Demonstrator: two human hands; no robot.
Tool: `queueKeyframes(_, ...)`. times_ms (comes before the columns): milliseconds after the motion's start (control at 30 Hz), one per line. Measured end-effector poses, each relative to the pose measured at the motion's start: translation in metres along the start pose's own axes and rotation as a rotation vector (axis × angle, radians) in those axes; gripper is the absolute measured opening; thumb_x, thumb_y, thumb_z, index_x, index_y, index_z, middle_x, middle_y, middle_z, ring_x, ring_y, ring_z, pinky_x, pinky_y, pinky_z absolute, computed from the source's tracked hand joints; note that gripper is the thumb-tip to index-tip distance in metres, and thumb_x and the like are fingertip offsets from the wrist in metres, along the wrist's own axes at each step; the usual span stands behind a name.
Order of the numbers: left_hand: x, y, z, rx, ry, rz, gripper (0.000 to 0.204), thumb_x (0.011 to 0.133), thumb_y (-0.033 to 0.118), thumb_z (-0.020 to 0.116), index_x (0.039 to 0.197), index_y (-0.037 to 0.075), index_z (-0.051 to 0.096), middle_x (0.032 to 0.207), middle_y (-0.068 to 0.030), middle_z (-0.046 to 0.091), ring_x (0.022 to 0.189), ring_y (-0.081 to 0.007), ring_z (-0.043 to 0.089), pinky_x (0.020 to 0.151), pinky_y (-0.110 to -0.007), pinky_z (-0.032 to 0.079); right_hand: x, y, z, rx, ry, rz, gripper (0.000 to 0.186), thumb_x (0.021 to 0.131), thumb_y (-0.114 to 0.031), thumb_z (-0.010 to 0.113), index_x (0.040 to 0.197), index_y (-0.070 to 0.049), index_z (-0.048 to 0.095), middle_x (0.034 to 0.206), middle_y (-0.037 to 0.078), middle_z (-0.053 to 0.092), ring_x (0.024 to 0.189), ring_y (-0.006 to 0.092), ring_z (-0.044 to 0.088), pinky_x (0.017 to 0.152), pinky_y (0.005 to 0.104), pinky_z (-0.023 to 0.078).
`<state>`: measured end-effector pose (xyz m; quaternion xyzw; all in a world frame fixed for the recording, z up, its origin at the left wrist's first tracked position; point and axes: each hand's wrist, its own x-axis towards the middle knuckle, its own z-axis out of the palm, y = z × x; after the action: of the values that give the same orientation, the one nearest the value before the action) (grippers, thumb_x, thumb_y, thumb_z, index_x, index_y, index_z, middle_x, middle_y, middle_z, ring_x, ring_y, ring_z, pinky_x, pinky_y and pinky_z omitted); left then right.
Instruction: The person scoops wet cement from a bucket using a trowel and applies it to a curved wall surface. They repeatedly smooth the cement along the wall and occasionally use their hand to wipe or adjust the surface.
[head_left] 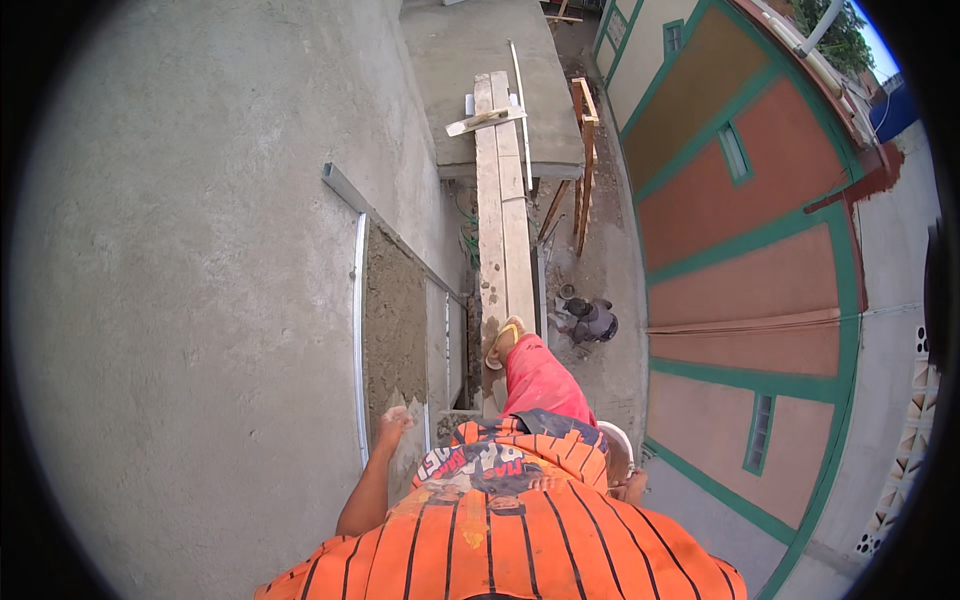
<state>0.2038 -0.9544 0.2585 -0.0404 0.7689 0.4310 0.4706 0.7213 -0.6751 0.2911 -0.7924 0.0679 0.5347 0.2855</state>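
Note:
My left hand (397,416) is at the wall on the left, by the lower part of a rough strip of wet mortar (392,310). Its fingers look curled and pale with mortar; what they hold, if anything, is too small to make out. A straight metal strip (361,340) edges the mortar on its left, and a long metal bar (345,187) runs slantwise past its top. At my right hip, my right hand (630,488) grips the side of a bucket (618,445) with a white rim. My body hides most of the bucket and its contents.
I stand on narrow wooden planks (492,230), high above the ground. They reach a concrete slab (480,45), where a wooden float (486,121) and a long white rod (521,115) lie. Below right, a person (590,320) crouches near timber props (585,170). A green-trimmed building (740,240) stands opposite.

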Motion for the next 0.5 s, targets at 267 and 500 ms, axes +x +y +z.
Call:
queueKeyframes(267,0.009,0.038,0.003,0.023,0.007,0.047,0.047,0.08,0.01,0.063,0.125,0.0,0.055,0.102,-0.0144,0.068,0.085,-0.019,0.066,0.075,-0.032,0.051,-0.043,0.009,0.01,0.279,-0.188,-0.083,0.029,0.09,-0.03,0.049,0.066,-0.019,0.038,0.05,-0.007,0.028,0.039,0.0093,0.025,0.042,0.0295,0.026)
queueKeyframes(500,0.026,0.051,-0.004,0.105,-0.041,0.125,0.048,0.079,0.01,0.061,0.124,-0.004,0.054,0.104,-0.0177,0.067,0.088,-0.0204,0.065,0.077,-0.031,0.051,-0.011,0.021,0.039,0.281,-0.342,-0.193,0.024,0.096,-0.028,0.044,0.074,-0.021,0.045,0.058,-0.01,0.035,0.043,0.005,0.029,0.045,0.024,0.027)
